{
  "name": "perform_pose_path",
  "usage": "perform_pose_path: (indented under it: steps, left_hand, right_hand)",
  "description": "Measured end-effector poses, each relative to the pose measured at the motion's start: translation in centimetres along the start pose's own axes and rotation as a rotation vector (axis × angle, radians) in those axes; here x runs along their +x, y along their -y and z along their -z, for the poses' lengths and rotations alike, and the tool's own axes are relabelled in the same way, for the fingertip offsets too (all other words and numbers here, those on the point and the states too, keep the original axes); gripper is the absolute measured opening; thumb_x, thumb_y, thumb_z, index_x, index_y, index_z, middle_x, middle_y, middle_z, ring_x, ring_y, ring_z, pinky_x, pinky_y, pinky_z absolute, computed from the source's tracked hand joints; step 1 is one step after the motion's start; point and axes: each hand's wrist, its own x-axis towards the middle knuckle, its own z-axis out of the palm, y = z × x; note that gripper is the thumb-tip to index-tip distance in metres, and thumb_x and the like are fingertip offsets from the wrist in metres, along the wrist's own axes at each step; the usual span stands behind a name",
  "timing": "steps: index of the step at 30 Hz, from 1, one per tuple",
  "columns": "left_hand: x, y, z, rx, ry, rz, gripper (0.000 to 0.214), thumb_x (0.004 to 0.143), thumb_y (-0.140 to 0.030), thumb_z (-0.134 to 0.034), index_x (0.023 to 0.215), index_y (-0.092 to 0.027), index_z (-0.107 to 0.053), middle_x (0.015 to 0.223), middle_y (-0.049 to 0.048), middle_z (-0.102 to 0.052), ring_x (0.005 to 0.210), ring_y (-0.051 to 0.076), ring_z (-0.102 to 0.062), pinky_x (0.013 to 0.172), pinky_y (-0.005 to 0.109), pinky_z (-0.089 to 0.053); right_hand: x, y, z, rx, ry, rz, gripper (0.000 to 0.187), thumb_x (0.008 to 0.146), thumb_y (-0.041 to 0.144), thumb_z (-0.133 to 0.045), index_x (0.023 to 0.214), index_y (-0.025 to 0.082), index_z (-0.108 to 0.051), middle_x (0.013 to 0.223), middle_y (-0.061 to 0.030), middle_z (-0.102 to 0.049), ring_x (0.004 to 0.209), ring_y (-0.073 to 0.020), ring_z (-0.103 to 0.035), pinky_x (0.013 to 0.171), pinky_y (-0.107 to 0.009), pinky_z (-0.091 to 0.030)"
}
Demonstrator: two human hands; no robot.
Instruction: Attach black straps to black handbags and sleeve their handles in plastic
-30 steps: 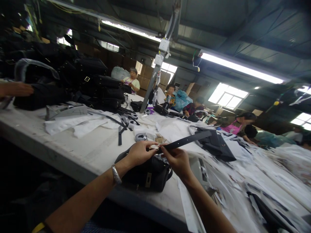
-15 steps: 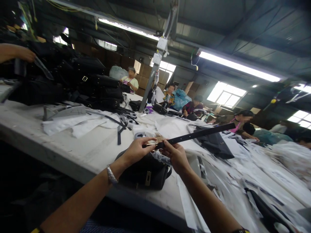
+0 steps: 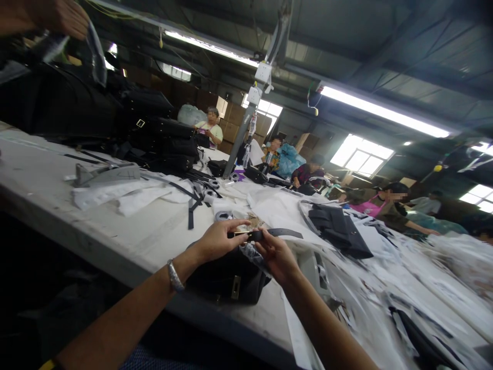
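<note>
Both hands work on a black strap (image 3: 285, 233) with a gold buckle (image 3: 239, 234) above a black handbag (image 3: 227, 275). The buckle end is pinched by my left hand (image 3: 217, 241), closed between thumb and fingers. Close beside it, my right hand (image 3: 278, 254) grips the strap, whose free end curves out to the right. The handbag rests near the table's front edge with a gold clasp plate on its front. Crumpled clear plastic (image 3: 254, 255) lies over its top, just under my hands.
A white table (image 3: 162, 241) carries white sheets and black strips. Black bags (image 3: 154, 139) are piled at the left, where another person's hand (image 3: 61, 18) holds a plastic-wrapped piece. A metal post (image 3: 241, 139) rises mid-table. Several people sit farther back. A black bag (image 3: 339, 228) lies at the right.
The strap's free end, earlier long and straight, now looks shorter and curved. My hands stay nearly in place. The other person's hand at the left has risen with the plastic-wrapped piece.
</note>
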Motion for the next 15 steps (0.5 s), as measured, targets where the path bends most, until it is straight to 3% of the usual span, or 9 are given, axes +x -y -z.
perform_pose_path:
  steps: [7, 11, 15]
  left_hand:
    - [0.2, -0.5, 0.2, 0.044, 0.046, -0.001, 0.046, 0.081, -0.029, -0.065, 0.124, -0.015, -0.065, 0.095, 0.0067, -0.075, 0.094, 0.023, -0.067, 0.087, 0.031, -0.050]
    - [0.0, -0.7, 0.4, 0.097, 0.057, -0.028, 0.045, 0.081, -0.028, -0.064, 0.124, -0.016, -0.065, 0.092, 0.0059, -0.075, 0.088, 0.021, -0.067, 0.083, 0.029, -0.050]
    - [-0.2, -0.6, 0.4, 0.191, 0.037, -0.033, 0.043, 0.081, -0.030, -0.063, 0.123, -0.019, -0.066, 0.094, 0.0051, -0.075, 0.085, 0.020, -0.067, 0.077, 0.027, -0.049]
  right_hand:
    - [-0.1, -0.1, -0.2, 0.135, -0.065, -0.106, 0.009, 0.079, 0.016, -0.073, 0.088, 0.017, -0.072, 0.090, -0.0026, -0.076, 0.075, -0.0106, -0.071, 0.069, -0.016, -0.059]
    - [-0.6, 0.0, -0.8, 0.072, -0.076, -0.030, 0.014, 0.077, 0.019, -0.076, 0.089, 0.015, -0.071, 0.089, -0.0043, -0.075, 0.077, -0.0124, -0.071, 0.068, -0.017, -0.059]
    - [-1.4, -0.2, -1.4, -0.132, -0.064, 0.114, 0.029, 0.073, 0.034, -0.080, 0.094, 0.015, -0.072, 0.096, -0.0072, -0.075, 0.082, -0.0168, -0.071, 0.067, -0.022, -0.060]
